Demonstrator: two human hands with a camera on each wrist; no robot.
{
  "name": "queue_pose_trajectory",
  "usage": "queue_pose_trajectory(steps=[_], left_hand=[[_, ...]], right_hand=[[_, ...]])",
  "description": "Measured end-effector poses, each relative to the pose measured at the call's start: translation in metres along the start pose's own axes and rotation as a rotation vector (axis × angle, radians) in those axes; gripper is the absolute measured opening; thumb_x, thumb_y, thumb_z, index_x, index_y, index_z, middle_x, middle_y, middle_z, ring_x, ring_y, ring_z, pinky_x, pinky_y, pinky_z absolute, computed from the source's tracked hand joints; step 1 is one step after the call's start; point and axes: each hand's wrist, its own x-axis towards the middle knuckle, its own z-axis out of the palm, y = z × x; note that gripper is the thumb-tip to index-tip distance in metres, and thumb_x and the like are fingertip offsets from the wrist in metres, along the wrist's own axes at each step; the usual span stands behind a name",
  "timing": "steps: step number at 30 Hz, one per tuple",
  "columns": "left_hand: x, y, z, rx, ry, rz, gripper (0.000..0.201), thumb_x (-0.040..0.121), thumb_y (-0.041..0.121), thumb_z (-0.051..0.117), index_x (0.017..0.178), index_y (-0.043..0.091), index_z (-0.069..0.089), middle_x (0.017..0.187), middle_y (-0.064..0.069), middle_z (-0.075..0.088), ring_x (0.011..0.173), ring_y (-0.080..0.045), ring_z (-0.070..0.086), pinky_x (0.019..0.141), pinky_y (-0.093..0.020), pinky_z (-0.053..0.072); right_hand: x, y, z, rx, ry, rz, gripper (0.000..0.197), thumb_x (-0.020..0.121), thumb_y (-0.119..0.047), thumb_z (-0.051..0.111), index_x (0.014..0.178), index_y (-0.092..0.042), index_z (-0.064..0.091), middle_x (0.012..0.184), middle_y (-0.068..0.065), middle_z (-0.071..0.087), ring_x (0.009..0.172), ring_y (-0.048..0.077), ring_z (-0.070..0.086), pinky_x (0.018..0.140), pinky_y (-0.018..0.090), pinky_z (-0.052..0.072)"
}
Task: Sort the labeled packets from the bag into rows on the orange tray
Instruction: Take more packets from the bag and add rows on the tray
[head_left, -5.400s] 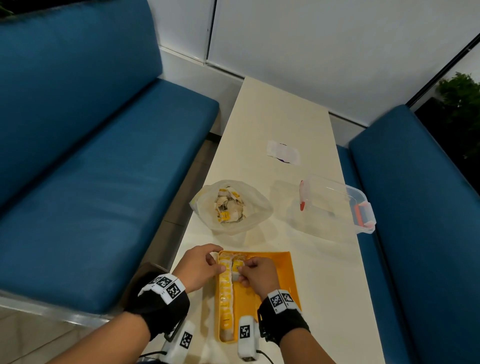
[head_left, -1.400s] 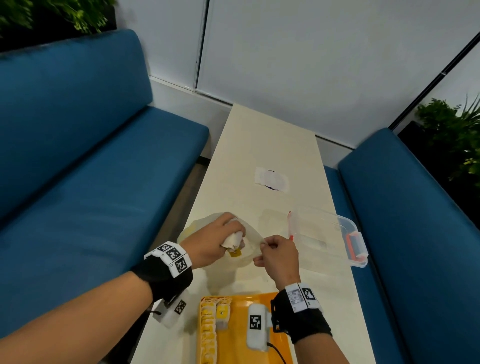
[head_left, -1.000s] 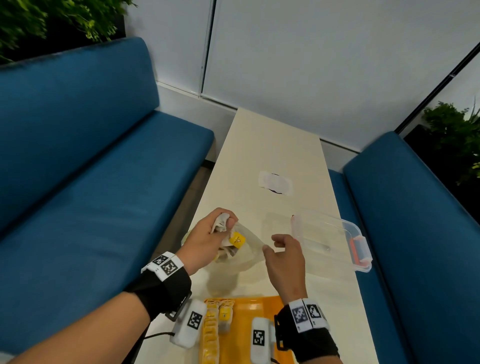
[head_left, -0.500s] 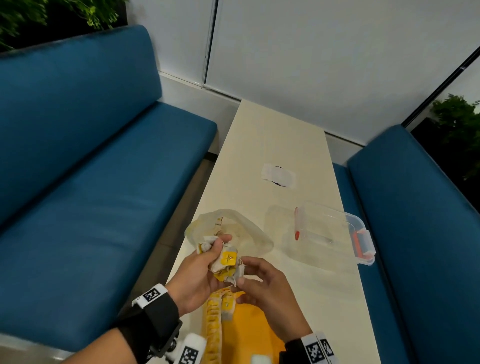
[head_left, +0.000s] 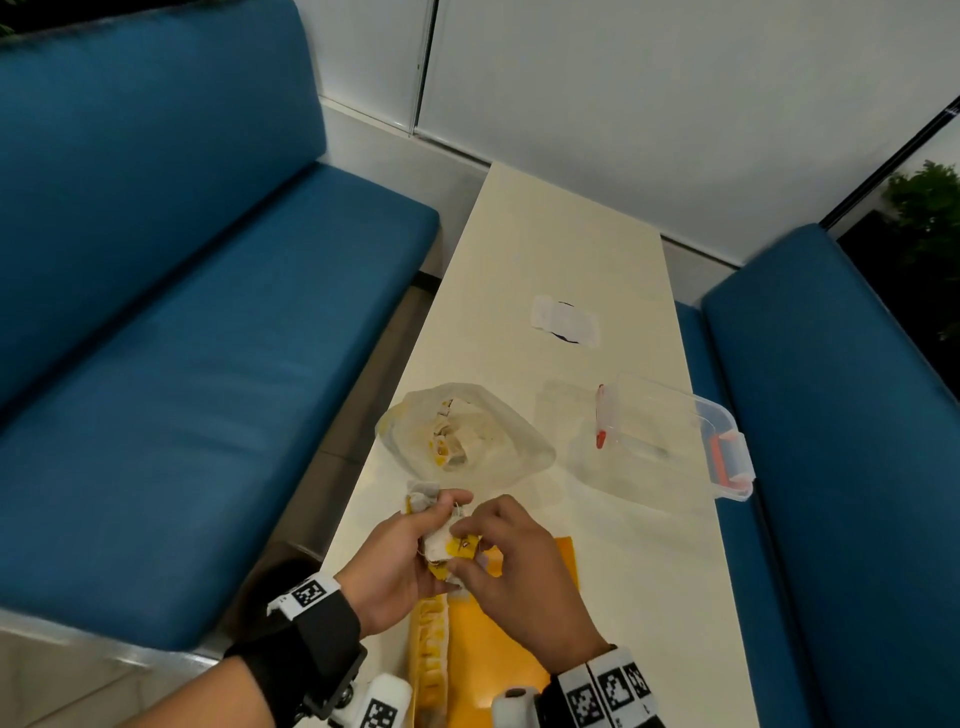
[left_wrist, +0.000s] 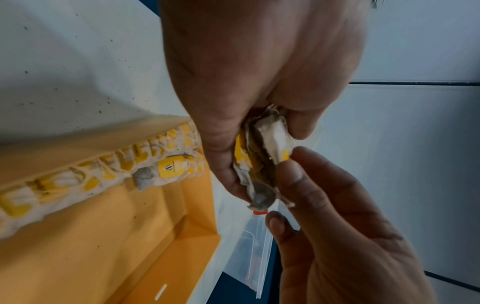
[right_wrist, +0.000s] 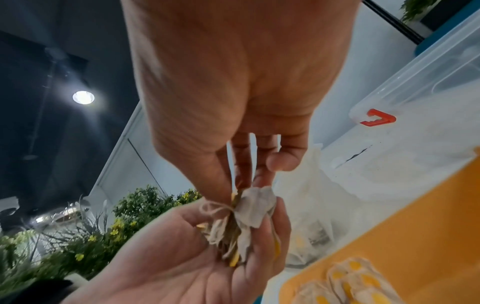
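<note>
- Head view alone takes in the whole setting: two blue cushioned benches (head_left: 197, 364) flanking one long, smooth cream desk (head_left: 561, 249).
- Only that view shows the clear rigid plastic box (head_left: 670, 441) whole, standing past the tray on the right with its red latches; the right wrist view catches just a corner of it and one red clip.
- One orange tray (head_left: 498, 644) lies at the near end of the desk. The left wrist view shows its raised rim and one full row of packets (left_wrist: 78, 174) along its left wall, too many and too blurred to count, with a single packet (left_wrist: 166, 170) starting a second row beside it.
- One thin, crinkled translucent bag (head_left: 467, 436) sits open just beyond the tray, with more packets heaped inside.
- Left hand (head_left: 400, 556) cups a small bundle of packets (head_left: 447, 545) above the tray's far end, its fingers curled round them.
- Right hand (head_left: 519, 566) meets it, thumb and fingers (left_wrist: 293, 174) pinching the bundle's edge.
- Wrist views reveal the bundle's make: soft whitish paper pouches, yellow tags and tangled string (right_wrist: 215, 207); their number cannot be told.
</note>
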Motion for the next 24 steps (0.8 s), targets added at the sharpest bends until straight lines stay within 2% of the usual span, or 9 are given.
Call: queue_pose_trajectory(steps=[4,7,9,12,16,19,21,24], left_hand=[[-0.001,0.000,-0.003,-0.071,-0.052,-0.055,0.051,0.093,0.050,0.057,0.123,0.011,0.067,0.107,-0.016,0.068,0.095,-0.037,0.067,0.081,-0.048,0.053],[0.001,0.002,-0.006,-0.120,-0.067,-0.095,0.071,0.092,0.070,0.045,0.120,0.009,0.069,0.110,-0.018,0.069,0.100,-0.039,0.063,0.091,-0.056,0.046],[0.002,0.003,-0.008,-0.121,-0.063,-0.107,0.078,0.093,0.074,0.038,0.119,0.008,0.070,0.112,-0.018,0.069,0.101,-0.039,0.063,0.092,-0.057,0.045],[0.005,0.001,-0.009,-0.056,-0.017,-0.119,0.071,0.097,0.067,0.035,0.117,0.010,0.072,0.114,-0.021,0.069,0.099,-0.037,0.065,0.090,-0.054,0.047],[0.006,-0.001,-0.009,-0.032,0.014,-0.145,0.061,0.101,0.057,0.036,0.112,0.011,0.073,0.112,-0.022,0.069,0.102,-0.037,0.062,0.099,-0.058,0.044],[0.006,-0.001,-0.012,-0.039,0.029,-0.151,0.057,0.101,0.056,0.038,0.114,0.012,0.072,0.114,-0.022,0.069,0.097,-0.036,0.064,0.091,-0.052,0.050],[0.007,-0.001,-0.014,-0.040,0.030,-0.161,0.055,0.100,0.055,0.040,0.116,0.012,0.071,0.112,-0.021,0.068,0.094,-0.035,0.065,0.084,-0.048,0.051],[0.007,-0.003,-0.015,-0.041,0.013,-0.184,0.052,0.100,0.054,0.043,0.113,0.013,0.071,0.113,-0.022,0.068,0.100,-0.037,0.064,0.086,-0.049,0.050]], right_hand=[[-0.004,0.001,0.006,-0.016,0.033,0.014,0.018,0.085,-0.018,0.070,0.102,-0.023,0.071,0.097,-0.016,0.054,0.083,0.004,0.058,0.077,0.024,0.051],[-0.006,0.001,0.006,-0.001,0.040,0.026,0.020,0.085,-0.014,0.071,0.103,-0.022,0.070,0.097,-0.015,0.055,0.081,0.006,0.059,0.076,0.021,0.050],[-0.006,0.002,0.006,0.009,0.034,0.043,0.022,0.085,-0.013,0.071,0.104,-0.023,0.069,0.096,-0.015,0.055,0.081,0.007,0.059,0.077,0.020,0.050],[-0.007,0.005,0.007,0.032,0.029,0.072,0.023,0.086,-0.009,0.070,0.104,-0.023,0.070,0.093,-0.016,0.056,0.084,0.004,0.058,0.076,0.014,0.047],[-0.008,0.005,0.003,0.131,0.036,0.139,0.028,0.086,-0.001,0.068,0.102,-0.024,0.072,0.089,-0.010,0.059,0.086,0.003,0.058,0.073,0.010,0.045],[-0.007,0.002,-0.006,0.230,0.034,0.195,0.029,0.086,0.000,0.069,0.093,-0.028,0.073,0.086,-0.008,0.063,0.081,0.005,0.058,0.073,0.014,0.047],[-0.006,-0.001,-0.015,0.341,0.035,0.234,0.022,0.086,0.002,0.068,0.090,-0.019,0.073,0.081,-0.005,0.068,0.073,0.006,0.059,0.069,0.021,0.051],[-0.003,-0.009,-0.030,0.543,0.043,0.261,0.010,0.087,0.006,0.066,0.088,-0.003,0.066,0.076,0.015,0.069,0.070,0.022,0.067,0.062,0.028,0.053]])
